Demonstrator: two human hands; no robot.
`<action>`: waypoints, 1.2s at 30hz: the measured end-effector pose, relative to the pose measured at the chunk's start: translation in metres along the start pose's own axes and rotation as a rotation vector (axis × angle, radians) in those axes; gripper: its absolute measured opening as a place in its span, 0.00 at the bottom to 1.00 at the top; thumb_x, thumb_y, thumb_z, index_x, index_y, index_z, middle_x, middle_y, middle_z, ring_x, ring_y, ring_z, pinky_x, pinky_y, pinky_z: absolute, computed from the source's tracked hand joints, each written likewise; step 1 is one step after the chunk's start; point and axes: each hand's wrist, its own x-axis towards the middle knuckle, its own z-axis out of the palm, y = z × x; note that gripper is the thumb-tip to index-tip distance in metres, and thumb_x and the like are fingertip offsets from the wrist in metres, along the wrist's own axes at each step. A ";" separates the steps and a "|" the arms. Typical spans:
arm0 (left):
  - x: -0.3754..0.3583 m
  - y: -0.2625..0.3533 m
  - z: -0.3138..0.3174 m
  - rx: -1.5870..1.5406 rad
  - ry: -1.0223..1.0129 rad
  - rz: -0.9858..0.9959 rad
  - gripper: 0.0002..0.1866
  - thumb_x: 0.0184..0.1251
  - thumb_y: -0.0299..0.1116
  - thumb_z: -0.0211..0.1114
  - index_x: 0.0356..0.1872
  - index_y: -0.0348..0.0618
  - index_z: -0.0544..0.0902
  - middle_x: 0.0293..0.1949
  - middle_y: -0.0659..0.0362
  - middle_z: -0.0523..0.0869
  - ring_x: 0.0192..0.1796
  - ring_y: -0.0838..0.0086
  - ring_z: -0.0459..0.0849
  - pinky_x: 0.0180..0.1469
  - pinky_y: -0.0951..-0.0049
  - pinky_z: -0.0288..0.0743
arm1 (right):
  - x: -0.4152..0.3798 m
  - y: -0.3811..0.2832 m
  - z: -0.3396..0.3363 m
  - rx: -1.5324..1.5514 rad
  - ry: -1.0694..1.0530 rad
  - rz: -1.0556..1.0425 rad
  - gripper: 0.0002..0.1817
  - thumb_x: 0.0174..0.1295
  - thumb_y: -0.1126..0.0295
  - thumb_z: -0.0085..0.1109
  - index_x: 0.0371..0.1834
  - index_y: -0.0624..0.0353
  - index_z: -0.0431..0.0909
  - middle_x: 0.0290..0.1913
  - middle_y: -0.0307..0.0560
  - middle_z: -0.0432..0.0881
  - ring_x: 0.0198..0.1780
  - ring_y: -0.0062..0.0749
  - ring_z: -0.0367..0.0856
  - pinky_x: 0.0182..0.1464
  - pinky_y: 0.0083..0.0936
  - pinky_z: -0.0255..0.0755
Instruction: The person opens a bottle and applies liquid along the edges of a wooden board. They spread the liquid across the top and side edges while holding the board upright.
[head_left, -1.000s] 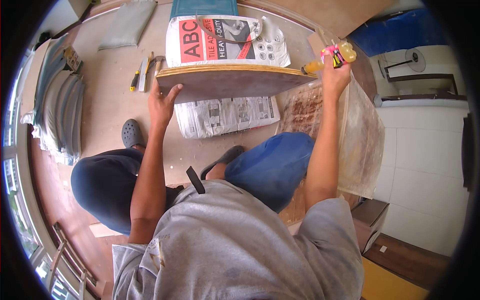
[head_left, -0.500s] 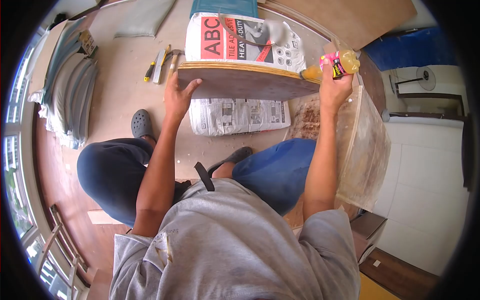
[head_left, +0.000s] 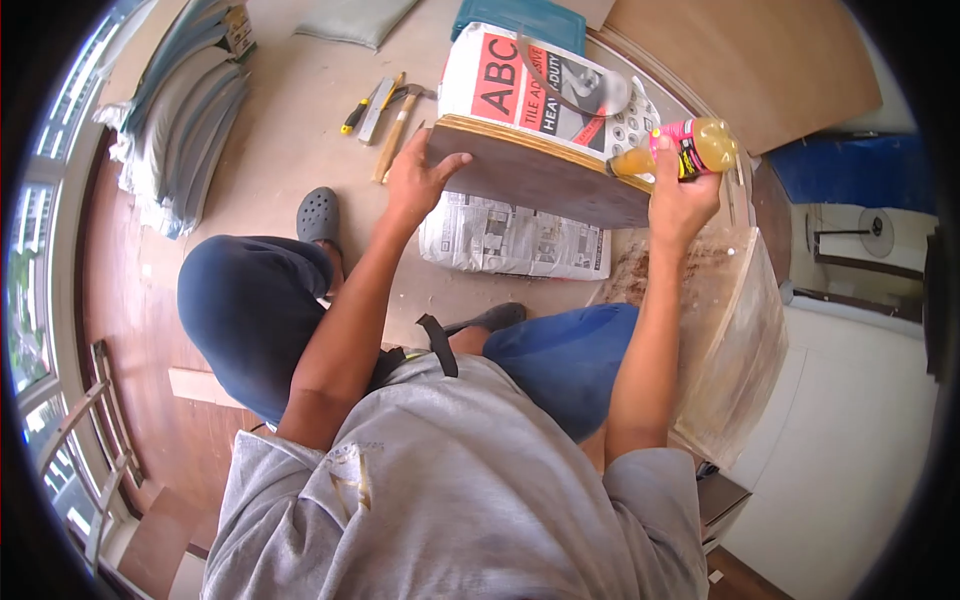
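Observation:
A plywood board (head_left: 560, 172) stands tilted on its edge, its layered upper edge facing me. My left hand (head_left: 420, 182) grips the board's left end, thumb against the near face and fingers at the far side. In my right hand (head_left: 682, 205) is a clear plastic bottle (head_left: 712, 146) with a pink label and yellowish contents. The bottle lies nearly sideways, its neck pointing left and its tip at the board's top edge near the right end. Behind the board rests a white bag of tile adhesive (head_left: 510, 85); another printed bag (head_left: 515, 235) lies below it.
A hammer (head_left: 398, 135), a flat-bladed tool (head_left: 377, 110) and a yellow-black handled tool (head_left: 355, 115) lie left of the board. Stacked bags (head_left: 185, 140) stand at far left. A stained wooden panel (head_left: 735, 345) is on the right, with a teal container (head_left: 520, 22) at the back.
My view has shifted, so the board, bags and tools appear farther right. The board looks more slanted, and the bottle stays at its upper edge. Both hands keep their holds.

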 end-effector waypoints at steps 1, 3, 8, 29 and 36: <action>-0.001 0.011 -0.002 0.019 0.065 0.113 0.30 0.59 0.47 0.84 0.55 0.38 0.85 0.43 0.45 0.90 0.45 0.51 0.88 0.48 0.57 0.79 | -0.002 -0.001 0.006 0.013 -0.015 -0.003 0.18 0.65 0.69 0.77 0.54 0.63 0.84 0.45 0.45 0.92 0.44 0.26 0.89 0.51 0.30 0.83; -0.001 -0.005 0.000 0.065 0.047 0.051 0.29 0.58 0.47 0.84 0.53 0.39 0.84 0.34 0.46 0.85 0.36 0.51 0.81 0.42 0.55 0.75 | -0.011 -0.017 0.027 -0.017 -0.070 -0.082 0.18 0.65 0.68 0.78 0.53 0.63 0.85 0.44 0.45 0.92 0.43 0.25 0.89 0.50 0.30 0.83; -0.002 0.012 -0.006 0.087 -0.015 -0.091 0.32 0.60 0.44 0.85 0.58 0.34 0.83 0.43 0.47 0.89 0.44 0.63 0.86 0.52 0.62 0.79 | -0.036 -0.074 0.103 0.246 -0.281 -0.207 0.19 0.63 0.66 0.80 0.52 0.62 0.85 0.45 0.46 0.92 0.44 0.28 0.90 0.50 0.31 0.83; -0.003 0.006 -0.008 0.139 -0.014 -0.078 0.35 0.59 0.54 0.81 0.58 0.39 0.82 0.43 0.46 0.86 0.46 0.50 0.85 0.49 0.54 0.78 | -0.037 -0.086 0.119 0.257 -0.289 -0.206 0.17 0.65 0.71 0.77 0.54 0.62 0.84 0.46 0.45 0.92 0.44 0.26 0.90 0.49 0.28 0.84; -0.003 0.012 -0.009 0.130 -0.034 -0.104 0.32 0.60 0.49 0.82 0.59 0.40 0.83 0.43 0.46 0.86 0.49 0.49 0.84 0.50 0.52 0.77 | -0.044 -0.115 0.142 0.183 -0.343 -0.319 0.19 0.63 0.66 0.79 0.52 0.63 0.83 0.43 0.48 0.91 0.41 0.32 0.91 0.47 0.31 0.83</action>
